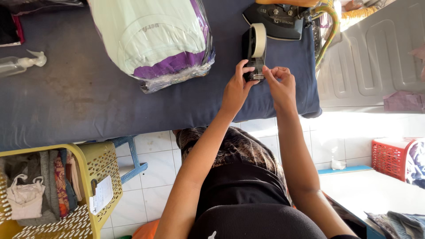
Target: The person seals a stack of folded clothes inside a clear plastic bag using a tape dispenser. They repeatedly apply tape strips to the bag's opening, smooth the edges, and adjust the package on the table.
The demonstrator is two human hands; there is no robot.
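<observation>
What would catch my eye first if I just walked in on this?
Probably the two hands at the middle: the left hand steadies a black tape dispenser on the dark blue padded board, while the right hand pinches at its front end. Left of them lies a plump plastic-wrapped bundle, white and purple.

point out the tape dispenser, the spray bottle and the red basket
tape dispenser [255, 46], head view, on the side of the tape roll
spray bottle [20, 63], head view, on the clear body near the white nozzle
red basket [389, 158], head view, on its slotted front wall
</observation>
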